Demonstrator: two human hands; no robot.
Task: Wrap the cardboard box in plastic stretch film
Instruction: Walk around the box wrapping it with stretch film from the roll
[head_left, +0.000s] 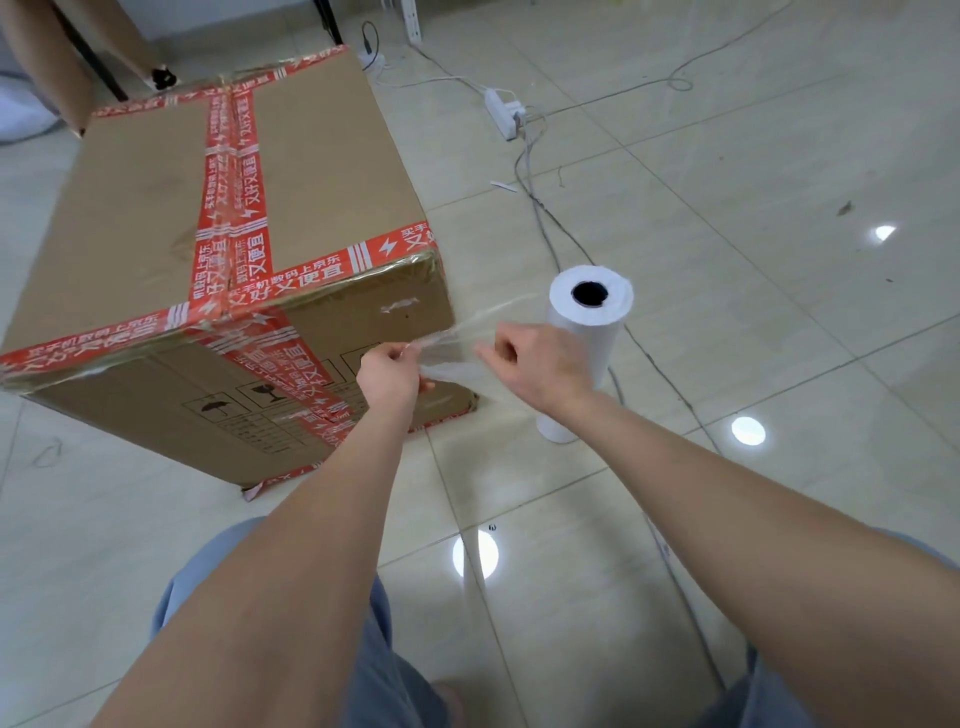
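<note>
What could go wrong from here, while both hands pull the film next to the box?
1. The stretch film between the left hand and right hand is bunched into strands; it may tear or stick to itself instead of spreading on the cardboard box.
2. The roll stands on end, apparently unheld; a pull may tip it.
3. Cables lie on the floor behind it; feet could catch them.

You see a matt brown cardboard box (311, 171) bound with glossy red tape (231, 171), thin clear film (457, 371), and shiny floor tiles (753, 260).
</note>
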